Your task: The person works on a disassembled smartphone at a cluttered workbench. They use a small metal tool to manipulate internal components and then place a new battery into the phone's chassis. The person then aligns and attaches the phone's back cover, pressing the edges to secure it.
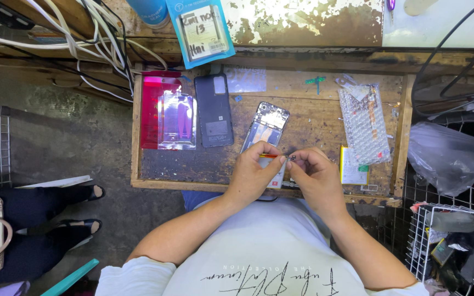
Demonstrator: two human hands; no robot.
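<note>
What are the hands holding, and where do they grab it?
The left hand pinches a thin orange tool near its back end. The right hand pinches a tiny dark part at the tool's tip, above the opened phone.

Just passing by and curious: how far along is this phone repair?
Done: the dark back cover lies off, beside the opened phone. In hand: the left hand and right hand work a small part with a thin red tool. Left: the phone is open, its cover not refitted.
</note>
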